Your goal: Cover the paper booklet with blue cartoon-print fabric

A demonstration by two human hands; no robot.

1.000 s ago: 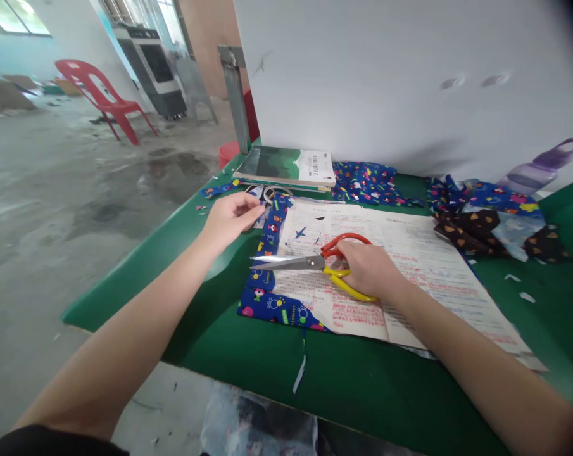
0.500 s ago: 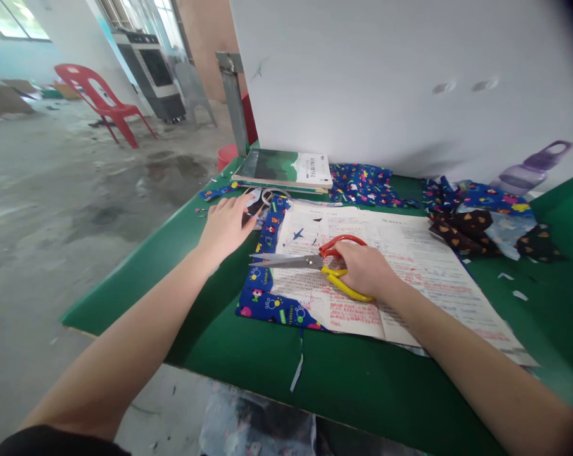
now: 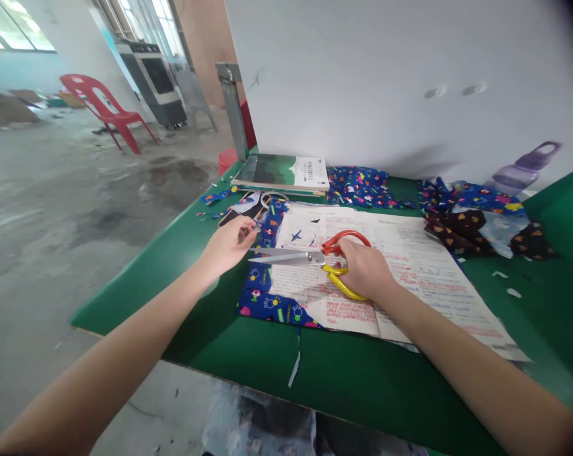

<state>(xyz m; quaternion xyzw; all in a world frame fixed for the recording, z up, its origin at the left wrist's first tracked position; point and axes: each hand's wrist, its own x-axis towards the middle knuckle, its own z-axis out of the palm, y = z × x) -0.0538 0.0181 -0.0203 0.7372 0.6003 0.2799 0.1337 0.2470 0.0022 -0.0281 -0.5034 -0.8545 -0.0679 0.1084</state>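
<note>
Green table [image 3: 138,288] in front of you, white panel [image 3: 385,76] behind it, red chair [image 3: 118,119] on the concrete floor off to the left. Head view: your right hand [image 3: 365,269] is closed round the red and yellow handles of the scissors [image 3: 316,258], a firm hold. Blades slightly apart, pointing left, over the printed paper [image 3: 409,253], tips reaching the blue patterned cloth [image 3: 271,307] folded over the paper's left edge. Your left hand [image 3: 229,247] is just left of that edge, fingers curled, thumb and fingertips nearly together. Bit of blue at the tips; can't tell if you're pinching a scrap or only near the cloth. Small dark-blue scraps [image 3: 296,235] on the paper above the blades. Books [image 3: 286,172] stacked at the back, purple bottle [image 3: 516,176] and brown patterned cloth [image 3: 459,228] to the right.
</note>
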